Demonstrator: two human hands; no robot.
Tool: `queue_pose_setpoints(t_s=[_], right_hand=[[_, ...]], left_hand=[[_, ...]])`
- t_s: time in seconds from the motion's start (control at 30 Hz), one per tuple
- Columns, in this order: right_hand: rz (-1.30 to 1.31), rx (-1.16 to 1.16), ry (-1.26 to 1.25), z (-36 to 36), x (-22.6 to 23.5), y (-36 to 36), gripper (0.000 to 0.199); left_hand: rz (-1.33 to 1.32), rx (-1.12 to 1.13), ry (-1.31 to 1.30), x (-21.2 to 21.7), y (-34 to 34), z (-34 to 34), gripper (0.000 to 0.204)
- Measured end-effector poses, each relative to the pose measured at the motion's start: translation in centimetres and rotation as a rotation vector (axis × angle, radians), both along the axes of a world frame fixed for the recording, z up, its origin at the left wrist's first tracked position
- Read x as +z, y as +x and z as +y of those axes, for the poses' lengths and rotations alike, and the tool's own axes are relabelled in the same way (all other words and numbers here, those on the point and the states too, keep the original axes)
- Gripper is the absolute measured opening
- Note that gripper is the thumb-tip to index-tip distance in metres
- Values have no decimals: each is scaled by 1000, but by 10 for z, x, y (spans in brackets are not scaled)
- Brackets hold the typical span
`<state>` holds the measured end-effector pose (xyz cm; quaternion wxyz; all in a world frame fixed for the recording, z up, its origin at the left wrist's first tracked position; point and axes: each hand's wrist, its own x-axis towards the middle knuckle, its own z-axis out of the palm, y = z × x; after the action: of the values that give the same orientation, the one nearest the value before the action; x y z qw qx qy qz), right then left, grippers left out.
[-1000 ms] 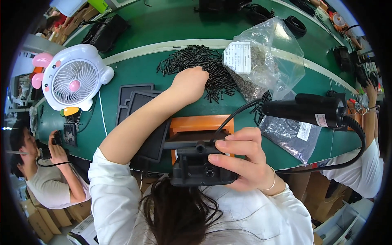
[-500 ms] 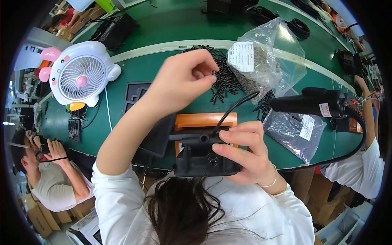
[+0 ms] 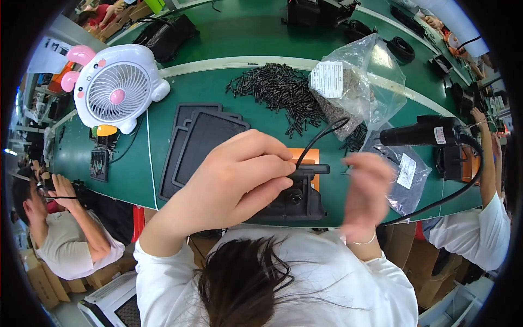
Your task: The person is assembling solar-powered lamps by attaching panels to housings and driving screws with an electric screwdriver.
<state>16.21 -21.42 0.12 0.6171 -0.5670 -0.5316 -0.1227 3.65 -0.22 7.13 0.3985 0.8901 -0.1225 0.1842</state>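
My left hand (image 3: 234, 180) is closed, thumb and fingers pinched at the upper edge of a black plastic housing (image 3: 302, 204). A thin black cable (image 3: 313, 143) rises from the housing beside the fingertips; whether a small part is also in the pinch is hidden. My right hand (image 3: 368, 188) is apart from the housing, to its right, its fingers smeared by motion. Behind the housing shows an orange block (image 3: 309, 156). Beyond my hands lies a heap of small black ribbed pieces (image 3: 278, 90). To the right is a black corded tool like an electric screwdriver (image 3: 422, 133).
Stacked black trays (image 3: 204, 141) lie left of the heap. A white animal-shaped fan (image 3: 117, 90) stands at the left. An open clear bag of small parts (image 3: 348, 82) and a flat plastic bag (image 3: 406, 188) lie right. Co-workers sit at left (image 3: 65, 229) and right (image 3: 468, 229).
My left hand has come down from the heap to the housing's upper edge. My right hand has let go of the housing and moved right. The view has shifted slightly.
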Motion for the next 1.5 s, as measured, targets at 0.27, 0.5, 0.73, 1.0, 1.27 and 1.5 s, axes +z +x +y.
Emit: queue_pose_setpoints(t_s=[0.27,0.5,0.73,1.0,1.27,1.5], right_hand=[[333,-784,18,-9,-10,79,47],[452,289,477,7,95,66,75],[408,1009,71,55,145,46,70],[408,1048,-88,85,141,35,69],[315,996,-68,80,140,27,69],[197,977,-67,81,140,19,66]], left_hand=[[140,185,-551,-30,-10,-15,31],[123,159,-662,-38,-11,-15,30],[30,151,-594,-46,-10,-13,27],[148,156,-658,-45,-12,-13,37],[137,149,-648,-47,-12,-13,38],[121,153,-647,-50,-11,-13,39]])
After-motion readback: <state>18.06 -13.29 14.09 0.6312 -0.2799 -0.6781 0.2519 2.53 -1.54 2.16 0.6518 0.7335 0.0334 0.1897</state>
